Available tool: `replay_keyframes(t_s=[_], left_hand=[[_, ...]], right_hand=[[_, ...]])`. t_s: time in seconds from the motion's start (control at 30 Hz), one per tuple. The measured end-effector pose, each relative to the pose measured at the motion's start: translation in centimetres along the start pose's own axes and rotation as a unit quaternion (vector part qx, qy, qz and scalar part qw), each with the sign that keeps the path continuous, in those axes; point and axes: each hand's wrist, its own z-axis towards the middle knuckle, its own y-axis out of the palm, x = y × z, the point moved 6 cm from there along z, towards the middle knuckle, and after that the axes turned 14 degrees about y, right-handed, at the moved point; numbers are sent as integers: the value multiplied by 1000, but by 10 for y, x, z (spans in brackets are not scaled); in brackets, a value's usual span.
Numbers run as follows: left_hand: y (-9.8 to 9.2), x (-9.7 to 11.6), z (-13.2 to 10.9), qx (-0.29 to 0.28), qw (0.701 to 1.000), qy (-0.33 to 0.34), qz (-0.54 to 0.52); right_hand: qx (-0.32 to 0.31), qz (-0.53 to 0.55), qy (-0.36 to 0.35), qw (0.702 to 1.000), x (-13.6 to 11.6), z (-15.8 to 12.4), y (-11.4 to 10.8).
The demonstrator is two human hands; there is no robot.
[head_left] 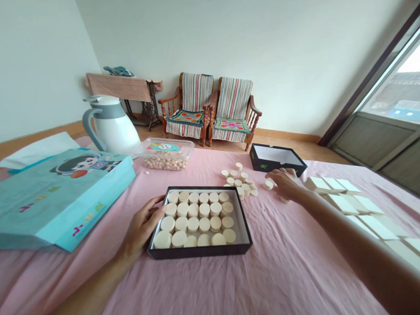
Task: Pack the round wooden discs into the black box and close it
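The black box (200, 251) (white inside) holds cream discs (194, 224) on a pink bedsheet (291, 274); left of it, a turquoise paper bag (59, 206) with pink lettering; far beyond it, armchairs (197, 100) with multicoloured stripes and floral cushions

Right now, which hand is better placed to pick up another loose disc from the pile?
Probably the right hand: it lies beside the loose cream discs, next to one, while the left hand rests against the side of the black box, farther off.
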Motion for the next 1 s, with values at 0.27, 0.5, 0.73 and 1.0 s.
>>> replay_keyframes(t_s=[0.27, 0.5, 0.73, 1.0], left_hand=[[1, 0, -2, 3, 1000, -10, -14], [2, 1, -1, -1, 1000, -4, -15], [1, -2, -2, -3, 1000, -3, -25], [0, 2, -2, 0, 1000, -10, -10]], right_hand=[[-68, -31, -16, 997, -4, 18, 25], [-107, -48, -23, 993, -17, 20, 20], [-119, -57, -12, 991, -25, 21, 14], [-112, -21, -68, 991, -24, 16, 13]])
